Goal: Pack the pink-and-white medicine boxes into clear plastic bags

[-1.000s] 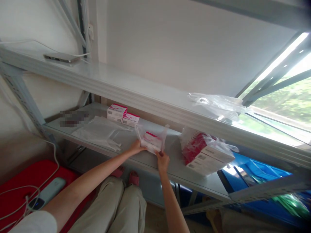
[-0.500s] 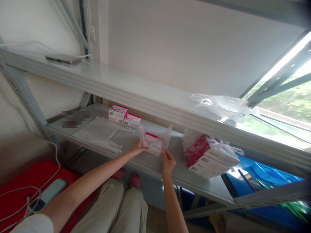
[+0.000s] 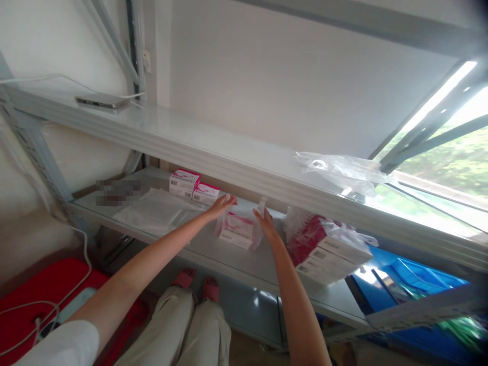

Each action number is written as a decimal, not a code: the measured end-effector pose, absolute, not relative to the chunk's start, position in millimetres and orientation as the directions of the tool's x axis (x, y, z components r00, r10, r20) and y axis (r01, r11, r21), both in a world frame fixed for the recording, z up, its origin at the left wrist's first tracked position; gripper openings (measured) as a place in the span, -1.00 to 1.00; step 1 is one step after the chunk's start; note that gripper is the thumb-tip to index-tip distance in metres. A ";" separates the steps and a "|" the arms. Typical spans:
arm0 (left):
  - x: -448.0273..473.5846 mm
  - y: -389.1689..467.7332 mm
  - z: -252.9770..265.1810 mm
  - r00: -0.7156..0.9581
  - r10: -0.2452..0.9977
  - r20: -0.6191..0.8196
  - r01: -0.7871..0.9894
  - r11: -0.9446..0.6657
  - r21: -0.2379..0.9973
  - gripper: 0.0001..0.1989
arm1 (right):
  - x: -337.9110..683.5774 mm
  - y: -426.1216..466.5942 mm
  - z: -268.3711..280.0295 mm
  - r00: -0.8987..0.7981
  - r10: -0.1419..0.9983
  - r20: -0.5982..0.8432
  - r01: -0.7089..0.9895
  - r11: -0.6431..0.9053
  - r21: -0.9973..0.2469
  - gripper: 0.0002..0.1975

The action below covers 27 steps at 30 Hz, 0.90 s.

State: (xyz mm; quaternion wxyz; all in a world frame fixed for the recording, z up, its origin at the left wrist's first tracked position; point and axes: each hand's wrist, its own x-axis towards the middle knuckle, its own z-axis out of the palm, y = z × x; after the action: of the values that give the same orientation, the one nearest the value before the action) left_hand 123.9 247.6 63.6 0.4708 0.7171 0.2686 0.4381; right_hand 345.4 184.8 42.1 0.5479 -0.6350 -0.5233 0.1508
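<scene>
A small white-and-magenta box [image 3: 236, 235] sits inside a clear plastic bag [image 3: 256, 239] on the lower shelf. Above the bag's left side, my left hand [image 3: 222, 206] has its fingers closed on the left handle, which is mostly hidden by them. My right hand [image 3: 266, 221] pinches the right handle, whose tip sticks up past the fingers. Behind my left hand are a taller box stack [image 3: 184, 183] and a lower box [image 3: 206, 193] of the same kind. Flat empty plastic bags [image 3: 147, 211] lie to the left.
Several bagged boxes [image 3: 328, 254] are grouped at the right of the lower shelf [image 3: 202, 249]. The upper shelf [image 3: 213, 140] overhangs my hands and carries a loose plastic bag [image 3: 339, 170] and a flat grey device [image 3: 102, 100]. Blue bins [image 3: 423, 277] stand lower right; a red stool [image 3: 64, 279] lower left.
Both hands have moved up from the box's lower sides to the bag's handles. The box now stands a little lower in the view, with the bag drawn up around it.
</scene>
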 end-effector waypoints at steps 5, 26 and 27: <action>129.7 251.6 77.5 0.463 0.806 0.368 -0.037 -0.397 0.917 -0.45 | 331.3 195.1 61.0 0.243 0.885 0.397 0.516 0.228 -0.826 -0.67; 105.4 216.1 130.0 0.764 0.550 0.339 0.326 -0.781 0.533 -0.86 | 289.5 155.3 74.5 0.089 0.979 0.182 -0.017 0.184 -0.983 -0.62; 97.4 219.5 130.6 0.756 0.575 0.314 0.364 -0.767 0.529 -0.82 | 290.1 154.3 73.4 0.085 0.981 0.176 -0.010 0.178 -0.984 -0.63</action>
State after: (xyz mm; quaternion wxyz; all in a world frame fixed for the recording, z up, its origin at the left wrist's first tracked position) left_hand 97.4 219.5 130.6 0.2236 0.9099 0.2578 0.2360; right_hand 290.1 154.3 73.4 0.5675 -0.4695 -0.5167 0.4366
